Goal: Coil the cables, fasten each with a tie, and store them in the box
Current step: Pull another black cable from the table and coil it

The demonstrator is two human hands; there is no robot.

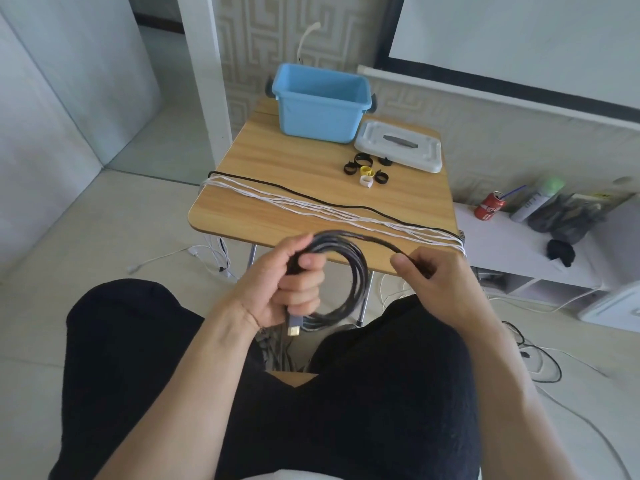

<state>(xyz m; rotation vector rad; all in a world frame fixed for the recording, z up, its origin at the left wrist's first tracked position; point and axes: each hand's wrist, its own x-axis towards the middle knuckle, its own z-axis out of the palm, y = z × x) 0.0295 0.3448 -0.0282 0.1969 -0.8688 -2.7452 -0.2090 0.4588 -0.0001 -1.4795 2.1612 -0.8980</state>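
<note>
Left hand (294, 282) grips the dark cable coil (346, 271) above the lap, just before the table (277, 161) edge; right hand (429, 275) pinches the loose strand (feeding it); cable looks stiffish, springy, prob. light; hold where loops bunch; ties (363, 169) & box (320, 102) untouched.

There is only one view, from a camera worn on the person's head. It looks forward and steeply down, very near the left hand (294, 282) and right hand (433, 271), with the wooden table (277, 161) farther ahead.
</note>
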